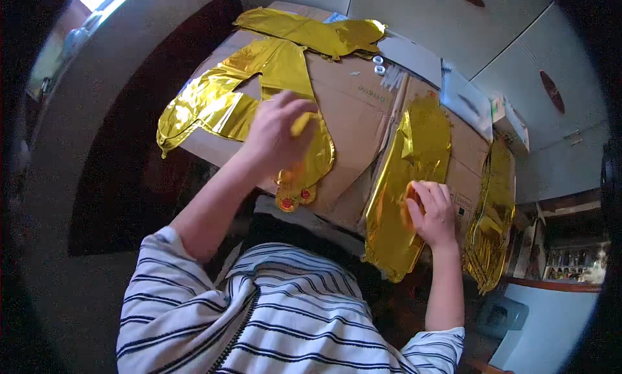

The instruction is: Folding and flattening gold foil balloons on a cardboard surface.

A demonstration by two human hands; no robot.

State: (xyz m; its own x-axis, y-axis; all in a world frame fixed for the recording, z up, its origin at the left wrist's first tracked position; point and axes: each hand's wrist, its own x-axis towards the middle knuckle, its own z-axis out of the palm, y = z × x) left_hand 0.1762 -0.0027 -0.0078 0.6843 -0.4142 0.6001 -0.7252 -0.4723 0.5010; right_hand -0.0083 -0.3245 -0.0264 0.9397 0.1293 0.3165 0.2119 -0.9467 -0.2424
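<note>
A flat, uninflated gold foil balloon point(236, 66) with a bent, angular outline lies on the left of the cardboard. My left hand point(282, 131) is over its right-hand strip, fingers curled and slightly blurred. Gold shows by the fingertips, but whether they grip it I cannot make out. To the right, a long gold foil balloon point(424, 134) lies flat, its near end hanging past the cardboard's front edge. My right hand point(434, 212) is closed at this balloon's right side, thumb and fingers together against the foil, with an orange reflection beside them.
Cardboard point(350, 108) covers the work surface. More gold foil balloons point(311, 32) lie at the back, and a gold stack point(490, 225) hangs off the right edge. Two small white rolls point(379, 69), clear strips point(392, 78) and a clear plastic bag point(466, 98) lie before white cabinets point(518, 56).
</note>
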